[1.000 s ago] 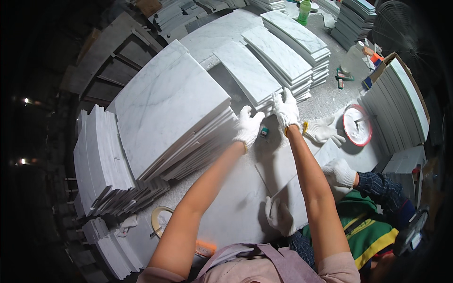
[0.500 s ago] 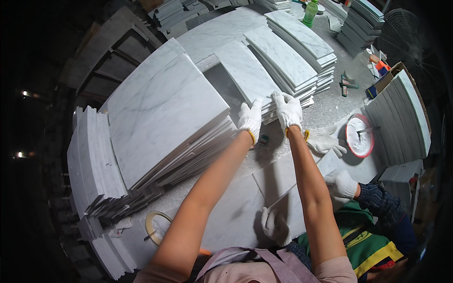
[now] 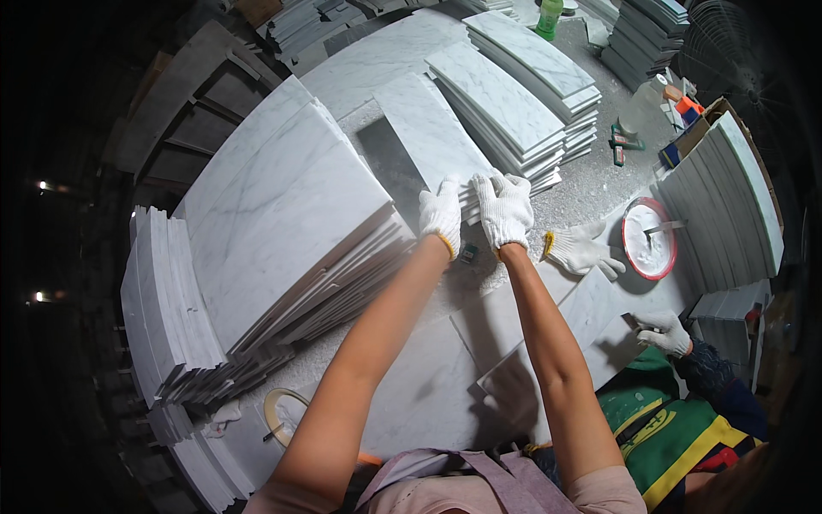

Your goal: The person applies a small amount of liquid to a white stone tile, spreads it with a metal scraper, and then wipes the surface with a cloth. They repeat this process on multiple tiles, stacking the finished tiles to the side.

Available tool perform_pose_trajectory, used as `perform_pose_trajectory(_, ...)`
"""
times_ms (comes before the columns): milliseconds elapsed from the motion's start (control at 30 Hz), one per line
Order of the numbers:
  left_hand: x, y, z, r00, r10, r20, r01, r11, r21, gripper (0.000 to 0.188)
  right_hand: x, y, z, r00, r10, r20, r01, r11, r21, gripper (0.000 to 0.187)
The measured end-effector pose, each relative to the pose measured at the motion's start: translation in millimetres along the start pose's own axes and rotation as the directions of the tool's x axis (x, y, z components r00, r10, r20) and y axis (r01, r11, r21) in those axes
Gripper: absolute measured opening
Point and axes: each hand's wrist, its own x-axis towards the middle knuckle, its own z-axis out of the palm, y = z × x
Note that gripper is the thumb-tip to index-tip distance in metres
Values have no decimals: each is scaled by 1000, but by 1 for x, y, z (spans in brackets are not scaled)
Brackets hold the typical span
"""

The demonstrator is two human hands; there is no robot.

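Note:
My left hand (image 3: 440,216), in a white knit glove, is at the near left corner of a short stack of grey-veined white marble tiles. Beside it my right hand (image 3: 503,209), gloved alike, has its fingers curled over the near right corner. Both hands grip the near end of the top marble tile (image 3: 432,124), which lies slightly askew over the stack. The fingertips beneath the edge are hidden. Just right of my wrist, an unworn white glove (image 3: 585,248) lies flat beside a red-rimmed bowl (image 3: 675,248) of white paste with a spatula in it.
A tall slab stack (image 3: 282,197) rises at left; more tile stacks (image 3: 501,98) stand beyond my right hand. At lower right a co-worker's gloved hand (image 3: 661,331) is over tiles. A green bottle (image 3: 549,19), tape roll (image 3: 276,411) and curved upright slabs (image 3: 723,210) are around.
My hands stay at the stack's near end, and the whole view has shifted slightly. The co-worker's right hand has moved right; the other gloved hand has dropped largely out of sight.

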Motion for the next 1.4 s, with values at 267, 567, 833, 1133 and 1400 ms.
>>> perform_pose_trajectory(267, -23, 17, -7, 986, -84, -145, 81, 996, -23, 92, -13, 2, 11, 997, 58, 55, -58, 998, 8, 48)
perform_pose_trajectory(567, -36, 33, -8, 995, -69, -73, 35, 916, -399, 79, 6, -21, -38, 978, -12, 209, 8, 1000, 17, 50)
perform_pose_trajectory(833, -58, 51, 7, 994, -70, -79, 14, 831, -556, 78, 93, -58, -27, 735, 27, 677, -145, 983, 117, 87)
perform_pose_trajectory(1133, -71, 53, 14, 986, -84, -141, 7, 879, -477, 87, 114, -41, -8, 476, -397, 784, 595, 803, 45, 90)
perform_pose_trajectory(1400, -131, 51, 9, 982, -82, -172, -18, 859, -512, 61, 65, -19, -26, 624, -415, 661, 140, 893, 429, 53)
